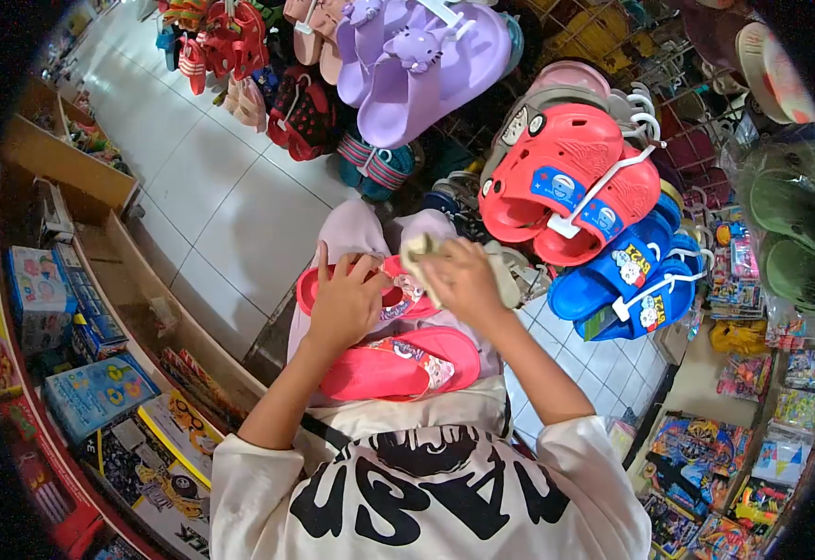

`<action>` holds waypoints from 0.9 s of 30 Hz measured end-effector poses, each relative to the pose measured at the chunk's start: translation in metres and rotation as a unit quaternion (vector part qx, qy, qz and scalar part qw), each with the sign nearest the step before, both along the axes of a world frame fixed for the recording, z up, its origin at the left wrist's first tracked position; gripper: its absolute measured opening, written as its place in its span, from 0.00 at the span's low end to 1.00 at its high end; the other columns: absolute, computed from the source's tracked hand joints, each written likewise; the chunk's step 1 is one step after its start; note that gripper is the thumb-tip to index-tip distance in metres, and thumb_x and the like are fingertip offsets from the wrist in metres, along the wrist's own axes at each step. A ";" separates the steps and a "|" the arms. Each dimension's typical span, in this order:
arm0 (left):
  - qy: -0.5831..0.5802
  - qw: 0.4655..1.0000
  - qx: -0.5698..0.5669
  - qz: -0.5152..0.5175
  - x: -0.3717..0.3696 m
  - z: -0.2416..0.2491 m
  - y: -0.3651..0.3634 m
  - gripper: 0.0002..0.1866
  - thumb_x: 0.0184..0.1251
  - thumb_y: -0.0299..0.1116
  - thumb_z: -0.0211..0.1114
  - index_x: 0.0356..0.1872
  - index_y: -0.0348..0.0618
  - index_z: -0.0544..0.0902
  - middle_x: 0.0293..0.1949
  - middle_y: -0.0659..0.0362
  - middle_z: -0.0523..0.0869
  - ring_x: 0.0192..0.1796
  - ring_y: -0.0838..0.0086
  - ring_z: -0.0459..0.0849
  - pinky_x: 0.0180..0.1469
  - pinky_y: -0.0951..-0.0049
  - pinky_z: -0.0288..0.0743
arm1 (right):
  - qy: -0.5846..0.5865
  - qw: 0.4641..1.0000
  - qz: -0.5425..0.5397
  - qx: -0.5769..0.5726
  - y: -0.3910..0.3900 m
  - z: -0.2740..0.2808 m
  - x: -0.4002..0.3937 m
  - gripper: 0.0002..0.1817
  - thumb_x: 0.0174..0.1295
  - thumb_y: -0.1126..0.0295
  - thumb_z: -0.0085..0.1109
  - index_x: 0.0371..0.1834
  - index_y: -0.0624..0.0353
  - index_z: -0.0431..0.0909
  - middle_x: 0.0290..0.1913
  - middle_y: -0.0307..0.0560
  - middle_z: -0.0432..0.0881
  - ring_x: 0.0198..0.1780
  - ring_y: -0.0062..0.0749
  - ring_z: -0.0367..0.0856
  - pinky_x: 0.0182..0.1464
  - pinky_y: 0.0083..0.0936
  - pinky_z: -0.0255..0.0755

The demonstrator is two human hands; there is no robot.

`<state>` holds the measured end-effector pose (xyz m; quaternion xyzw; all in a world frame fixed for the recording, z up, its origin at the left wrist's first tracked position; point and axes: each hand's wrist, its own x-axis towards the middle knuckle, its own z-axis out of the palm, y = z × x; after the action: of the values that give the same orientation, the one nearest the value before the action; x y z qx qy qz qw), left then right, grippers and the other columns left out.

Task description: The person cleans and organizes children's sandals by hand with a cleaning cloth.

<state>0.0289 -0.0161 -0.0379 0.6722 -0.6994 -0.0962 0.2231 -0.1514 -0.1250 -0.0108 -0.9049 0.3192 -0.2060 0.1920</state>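
Observation:
Across my lap lie two pinkish-red children's sandals with printed straps. My left hand (347,303) grips the heel end of the farther sandal (414,299), its fingers bent over the sole. In my right hand (463,280) is a pale beige cloth (419,250), bunched against the toe end of that same sandal. Part of the cloth is hidden under my fingers. The nearer sandal (351,375) rests on my thighs close to my shirt, touched by neither hand.
Hanging close ahead are purple clogs (407,103), red clogs (571,177) and blue slides (632,285). Boxed toys (99,392) line a curved shelf on the left. Packaged toys (697,448) hang at lower right. White floor tiles (211,205) show beyond my knees.

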 end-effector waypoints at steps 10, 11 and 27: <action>0.010 0.999 -0.034 0.035 0.000 0.002 -0.001 0.08 0.51 0.31 0.62 0.32 0.55 0.84 0.44 0.65 0.79 0.53 0.67 0.76 0.70 0.32 0.43 | 0.103 0.993 -0.054 0.010 -0.006 -0.023 -0.010 0.11 0.57 0.61 0.58 0.30 0.53 0.87 0.36 0.46 0.81 0.44 0.40 0.77 0.47 0.41 0.68; 0.013 0.999 -0.034 0.034 0.000 0.003 0.000 0.08 0.51 0.32 0.62 0.32 0.55 0.85 0.44 0.65 0.79 0.53 0.66 0.76 0.70 0.32 0.43 | 0.105 0.992 -0.075 0.009 -0.002 -0.024 -0.019 0.11 0.57 0.61 0.58 0.30 0.53 0.87 0.37 0.46 0.81 0.45 0.40 0.78 0.48 0.42 0.69; 0.038 0.928 0.102 -0.357 -0.020 0.059 0.013 0.27 0.46 0.57 0.70 0.43 0.48 0.84 0.43 0.59 0.85 0.51 0.65 0.78 0.66 0.52 0.60 | -0.135 0.923 -0.239 0.268 0.041 0.030 -0.095 0.17 0.68 0.67 0.55 0.24 0.70 0.76 0.19 0.41 0.74 0.24 0.17 0.67 0.29 0.24 0.63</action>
<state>0.0086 -0.0028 0.0214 0.3926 -0.8707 -0.2657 0.1309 -0.2466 -0.0838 0.0195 -0.6801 0.5404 -0.2724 0.4139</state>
